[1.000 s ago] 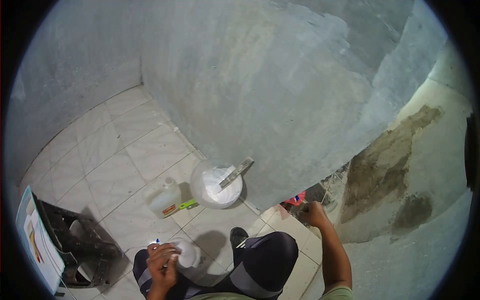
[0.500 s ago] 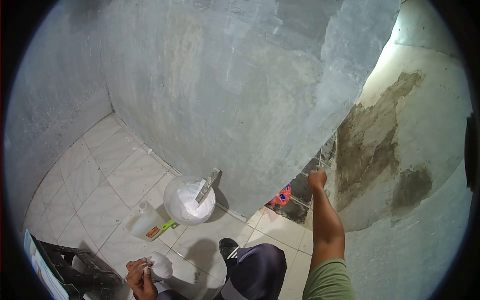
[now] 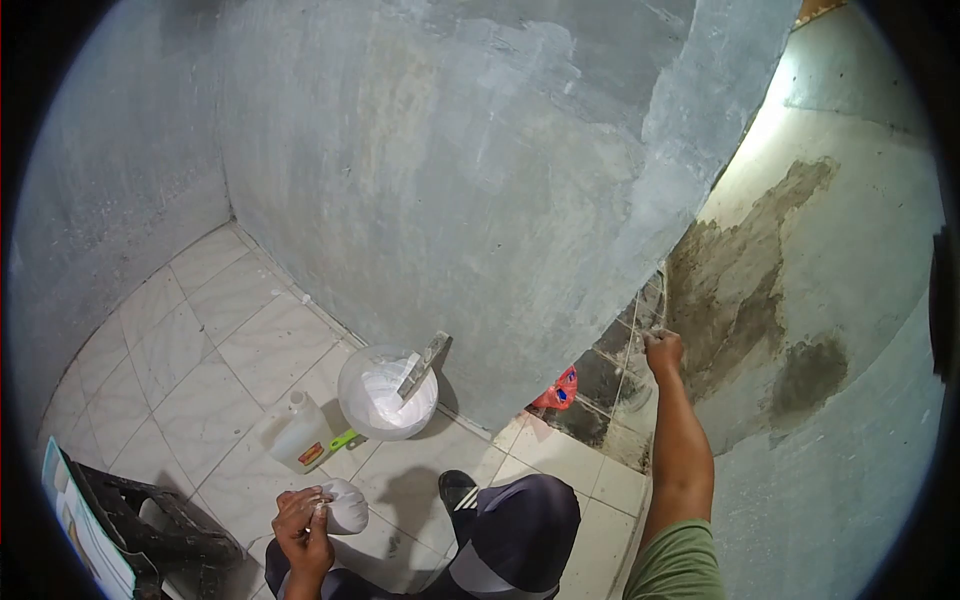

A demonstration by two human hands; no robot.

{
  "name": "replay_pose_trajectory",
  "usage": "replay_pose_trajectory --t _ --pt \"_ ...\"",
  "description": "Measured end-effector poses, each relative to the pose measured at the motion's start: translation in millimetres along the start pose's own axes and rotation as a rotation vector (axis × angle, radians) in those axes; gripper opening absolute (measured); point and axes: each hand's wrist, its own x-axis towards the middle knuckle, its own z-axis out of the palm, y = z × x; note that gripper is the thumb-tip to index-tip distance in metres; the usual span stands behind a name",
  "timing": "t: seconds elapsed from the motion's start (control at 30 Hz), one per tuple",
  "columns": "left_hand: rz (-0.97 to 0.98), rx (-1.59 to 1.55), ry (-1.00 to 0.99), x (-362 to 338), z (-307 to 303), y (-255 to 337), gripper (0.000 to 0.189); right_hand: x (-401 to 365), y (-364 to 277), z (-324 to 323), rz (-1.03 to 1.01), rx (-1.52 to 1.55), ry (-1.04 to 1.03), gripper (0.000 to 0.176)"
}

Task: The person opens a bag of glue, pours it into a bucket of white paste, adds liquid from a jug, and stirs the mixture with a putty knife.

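My left hand [image 3: 303, 520] is closed around the gathered neck of a white bag [image 3: 345, 507], which bulges round above my lap. My right hand [image 3: 663, 352] reaches out at the right, past the edge of the grey wall. Its fingers are closed, and a small pale bit seems to show at the fingertips, too thin to name. In front of me on the floor stands a bucket [image 3: 425, 425] with white paste, a flat trowel [image 3: 424, 367] leaning in it. Beside the bucket are a translucent jug [image 3: 290, 435] and a bright green handle [image 3: 343, 440].
A large grey plastered wall [image 3: 450, 200] rises ahead. Beyond its edge are a red packet [image 3: 560, 390] on dark tiles and a patched wall [image 3: 740, 300]. A black stool [image 3: 155, 520] stands at lower left on the pale tiled floor [image 3: 190, 400].
My right hand has moved slightly right, still with closed fingers. My left hand and the white bag have shifted up and right. The view has shifted a little.
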Motion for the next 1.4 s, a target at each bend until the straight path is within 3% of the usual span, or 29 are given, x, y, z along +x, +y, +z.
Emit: replay_pose_trajectory --t 0.1,0.17,0.23,0.3,0.37,0.4,0.47,0.5,0.57,0.67,0.73,0.77,0.83,0.87,0.9,0.97,1.07,1.13,1.17,1.2,1.23,1.3,1.33,1.4 --pt "0.027 -0.036 0.016 -0.3 -5.9 -3.1 0.012 28.7 34.4 17.6 -0.169 -0.183 0.119 0.026" --pt "0.028 -0.072 0.034 -2.5 -9.3 -10.2 0.011 -5.4 -13.1 -10.4 -0.287 -0.200 0.079 0.024" --pt "0.049 -0.077 0.036 -0.4 -11.9 -11.4 0.010 -35.2 -60.8 -27.5 -0.371 -0.332 -0.441 0.023" --pt "0.040 -0.086 0.031 2.1 -12.9 -14.6 0.010 -105.5 -130.5 -47.7 -0.443 -0.022 -0.781 0.024" --pt "0.017 -0.105 0.020 8.3 -11.6 -13.8 0.010 -171.9 -181.6 -33.8 -0.376 0.192 -1.056 0.029" --pt "0.009 -0.111 0.001 12.8 -9.7 -12.9 0.011 -196.9 -172.0 1.7 -0.875 0.341 -0.906 0.032" --pt "-0.027 -0.144 -0.036 22.4 -3.6 -14.4 0.012 -260.5 -240.6 0.7 -0.815 0.511 -1.268 0.065" --pt "-0.023 -0.133 -0.045 28.5 0.0 -12.9 0.012 -287.0 -246.5 31.1 -0.889 0.350 -1.285 0.091" --pt "-0.100 -0.153 -0.065 45.5 8.7 -9.3 0.013 -329.7 -270.5 70.5 -1.022 0.551 -1.240 0.112" --pt "-0.139 -0.108 -0.121 76.1 23.0 -6.8 0.015 -359.8 -289.2 117.5 -1.000 0.636 -1.146 0.115" --pt "-0.171 -0.068 -0.170 103.2 36.4 -2.2 0.016 -366.2 -299.7 133.3 -0.561 0.916 -1.384 0.110" --pt "-0.169 -0.022 -0.198 114.0 44.0 -5.2 0.017 -371.1 -301.5 139.0 -0.560 0.940 -1.379 0.110" --pt "-0.167 -0.009 -0.227 136.5 56.0 -5.1 0.024 -377.8 -302.2 152.9 -0.278 1.189 -1.345 0.103" --pt "-0.154 0.132 -0.342 150.7 59.0 -3.2 0.025 -384.3 -300.7 171.2 -0.139 1.233 -1.422 0.095" --pt "-0.139 0.275 -0.459 163.9 63.0 -3.5 0.026 -389.4 -302.5 179.8 -0.127 1.260 -1.414 0.095" --pt "-0.130 0.337 -0.535 186.9 71.6 -19.4 0.027 -395.7 -306.2 192.3 0.246 1.652 -1.504 0.085" --pt "-0.309 0.330 -0.758 214.1 81.6 -25.5 0.034 -409.6 -303.8 220.9 0.433 1.759 -1.527 0.071" --pt "-0.322 0.341 -0.832 221.1 88.6 -34.3 0.039 -422.8 -305.1 243.7 0.574 1.770 -1.503 0.062" --pt "-0.334 0.336 -0.901 225.7 92.1 -40.1 0.044 -427.1 -302.8 252.7 0.579 1.790 -1.502 0.062" --pt "-0.384 0.361 -0.954 229.4 93.8 -46.3 0.062 -428.7 -302.8 251.5 0.657 1.850 -1.515 0.061" --pt "-0.385 0.378 -0.963 232.7 94.9 -51.7 0.062 -429.0 -302.6 250.9 0.734 1.907 -1.527 0.060" --pt "-0.368 0.633 -1.046 236.0 98.5 -53.2 0.083 -431.2 -302.9 249.7 0.815 1.994 -1.508 0.060" --pt "-0.454 0.738 -1.135 239.8 99.9 -54.0 0.095 -436.2 -302.7 254.3 0.876 2.053 -1.474 0.064" --pt "-0.463 0.836 -1.232 240.6 103.1 -65.8 0.095 -440.4 -300.5 263.3 0.954 2.117 -1.435 0.069"
